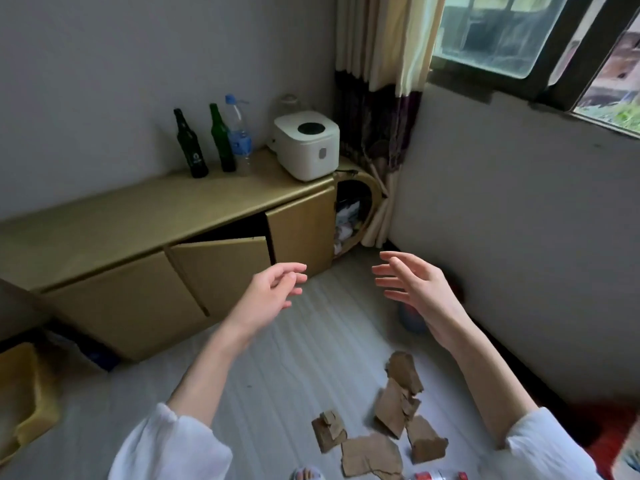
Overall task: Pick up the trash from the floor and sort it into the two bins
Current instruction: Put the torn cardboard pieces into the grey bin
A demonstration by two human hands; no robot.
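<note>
Torn brown cardboard scraps [394, 414] scattered on pale grey striped floor [277, 368], at 5 o'clock in frame. Jagged edges, matte, flat-ish; tallest stack at 1165,1150 with long axis running roughly 12-to-6, tilted slightly. Smaller folded chunk [329, 433] at its 8 o'clock, just beside. Red-and-white crumpled wrapper or can [433, 476] at bottom edge, cut off by frame; can't tell which.

Left hand [268, 292] raised over floor, grip loosely half-curled, fingers bent, holding nothing. Right hand [412, 285] raised too, grip wide open, fingers spread, palm facing left, touching nothing. Both well above the scraps. White loose sleeves on both arms.

Yellow plastic bin [24, 393] at 8 o'clock, frame edge, partly visible. Blurred blue-red object on floor behind right wrist; unclear.

Tan wood-look low cabinet as counter [138, 216] at 10 o'clock, middle door ajar. On top: two dark green glass bottles [190, 147], upright; clear plastic water bottle with blue cap [239, 133], upright; white rounded-square appliance [306, 143] at 12 o'clock.
</note>
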